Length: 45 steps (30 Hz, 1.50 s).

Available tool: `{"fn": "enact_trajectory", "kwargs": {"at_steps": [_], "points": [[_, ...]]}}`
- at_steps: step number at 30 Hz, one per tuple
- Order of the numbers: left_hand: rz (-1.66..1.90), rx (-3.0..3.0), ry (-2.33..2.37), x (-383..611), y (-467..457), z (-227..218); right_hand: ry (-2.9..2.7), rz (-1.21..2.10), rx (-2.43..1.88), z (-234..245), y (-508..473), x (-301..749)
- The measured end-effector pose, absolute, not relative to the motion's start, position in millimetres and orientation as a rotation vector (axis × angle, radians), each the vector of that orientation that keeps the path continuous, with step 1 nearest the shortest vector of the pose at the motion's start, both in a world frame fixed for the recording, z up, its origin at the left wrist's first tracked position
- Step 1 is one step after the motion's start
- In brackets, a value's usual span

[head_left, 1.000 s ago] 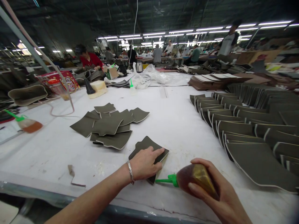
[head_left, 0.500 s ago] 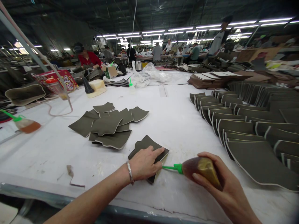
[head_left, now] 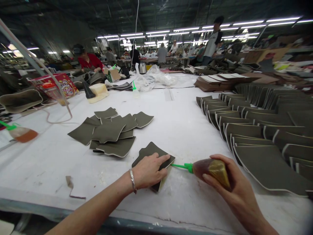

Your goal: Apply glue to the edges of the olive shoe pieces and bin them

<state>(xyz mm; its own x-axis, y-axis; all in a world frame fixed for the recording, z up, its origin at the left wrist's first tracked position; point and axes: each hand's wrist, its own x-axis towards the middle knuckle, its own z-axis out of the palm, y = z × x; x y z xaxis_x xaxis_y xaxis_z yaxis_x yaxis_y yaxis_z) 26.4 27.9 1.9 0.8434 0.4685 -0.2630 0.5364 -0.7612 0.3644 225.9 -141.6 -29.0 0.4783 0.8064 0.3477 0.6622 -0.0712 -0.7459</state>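
My left hand (head_left: 151, 169), with a silver bracelet at the wrist, lies on a dark olive leather-like piece (head_left: 152, 149) with a pale edge. Its index finger stretches along the piece's right corner and the fingers are apart. My right hand (head_left: 232, 179) is wrapped around a squeeze bottle (head_left: 211, 169) holding brownish-amber liquid, tilted on its side. The bottle's thin green nozzle (head_left: 179, 166) points left, its tip at the right edge of the piece. Beyond my left hand lies a loose pile of similar dark pieces (head_left: 110, 130).
Rows of overlapping dark pieces (head_left: 266, 163) cover the white table's right side. Brown stacked sheets (head_left: 217, 83) stand behind them. Another green-tipped bottle (head_left: 23, 133) lies far left, near a slanted pole (head_left: 46, 63). A small scrap (head_left: 69, 182) lies near the front edge. Several people work further back.
My right hand has raised the bottle slightly, and the nozzle tip has moved up along the piece's right edge. My left hand stays on the piece. The whole view has shifted a little.
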Motion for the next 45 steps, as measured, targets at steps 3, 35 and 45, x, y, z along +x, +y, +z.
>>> {"fn": "enact_trajectory", "kwargs": {"at_steps": [3, 35, 45], "points": [[-0.213, 2.577, 0.741, 27.0, 29.1, 2.5, -1.335, 0.296, -1.745, -30.8, -143.8, 225.2], [-0.183, 2.553, 0.737, 27.8, 30.9, -0.2, -1.06, 0.32, -1.814, -26.9, -148.3, 209.1], [-0.185, 2.555, 0.757, 28.1, 29.5, 0.4, -0.98, 0.527, -1.786, -26.4, -159.0, 186.6]]}}
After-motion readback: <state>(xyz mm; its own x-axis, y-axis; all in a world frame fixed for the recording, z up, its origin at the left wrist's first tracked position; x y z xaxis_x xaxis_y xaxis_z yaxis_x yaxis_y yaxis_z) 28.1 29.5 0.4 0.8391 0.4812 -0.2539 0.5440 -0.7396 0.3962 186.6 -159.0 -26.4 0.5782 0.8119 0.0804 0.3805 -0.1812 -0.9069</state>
